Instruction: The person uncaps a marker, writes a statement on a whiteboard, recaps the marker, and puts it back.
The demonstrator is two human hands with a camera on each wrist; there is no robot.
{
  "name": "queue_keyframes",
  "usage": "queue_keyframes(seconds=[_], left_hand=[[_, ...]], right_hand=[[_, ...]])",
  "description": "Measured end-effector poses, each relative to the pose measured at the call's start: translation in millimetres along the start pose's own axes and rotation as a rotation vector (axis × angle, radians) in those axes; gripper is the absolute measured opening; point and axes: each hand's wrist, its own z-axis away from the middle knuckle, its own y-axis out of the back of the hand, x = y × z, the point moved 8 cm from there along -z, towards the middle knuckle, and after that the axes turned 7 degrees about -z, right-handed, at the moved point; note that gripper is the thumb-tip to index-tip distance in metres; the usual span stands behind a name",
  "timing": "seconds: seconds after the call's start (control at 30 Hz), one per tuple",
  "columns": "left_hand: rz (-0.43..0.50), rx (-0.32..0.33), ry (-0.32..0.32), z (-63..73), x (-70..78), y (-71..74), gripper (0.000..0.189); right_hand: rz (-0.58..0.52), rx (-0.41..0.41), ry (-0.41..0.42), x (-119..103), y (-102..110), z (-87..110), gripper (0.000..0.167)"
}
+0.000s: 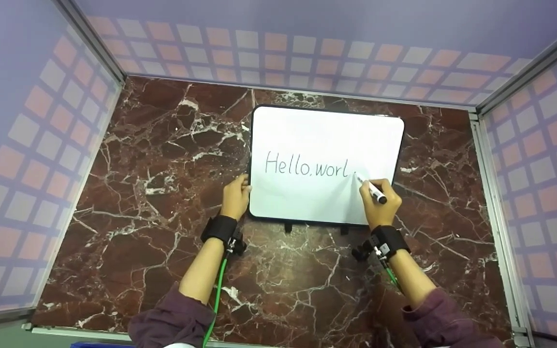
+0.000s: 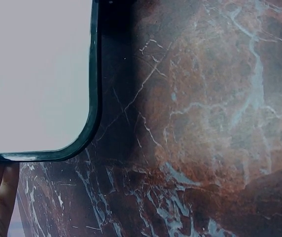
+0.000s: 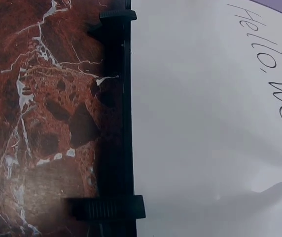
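A whiteboard [image 1: 327, 130] with a black frame lies on the marble-patterned table, tilted slightly clockwise in the head view. Handwriting [image 1: 307, 166] across it reads "Hello, worl", followed by a small mark at the pen's tip. My right hand [image 1: 386, 205] grips a white marker [image 1: 376, 193] with a black end, its tip at the board's surface. Only board and table show in the right wrist view, not the hand or marker. At the board's left edge, my left hand [image 1: 235, 198] holds the frame [image 2: 47, 157], thumb on top and fingers below.
Two black tabs [image 1: 288, 227] stick out from the board's lower edge. The dark red marble-patterned table [image 1: 172, 145] extends around it. Purple walls [image 1: 278, 53] with a checkered band close off the back and sides. A green cable [image 1: 218, 290] runs along the left forearm.
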Motion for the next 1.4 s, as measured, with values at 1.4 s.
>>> queue_keyframes(seconds=[1.4], left_hand=[[0.025, -0.027, 0.017, -0.3, -0.5, -0.3, 0.027]], right_hand=[[-0.004, -0.067, 0.030, -1, -9, 8.5, 0.007]])
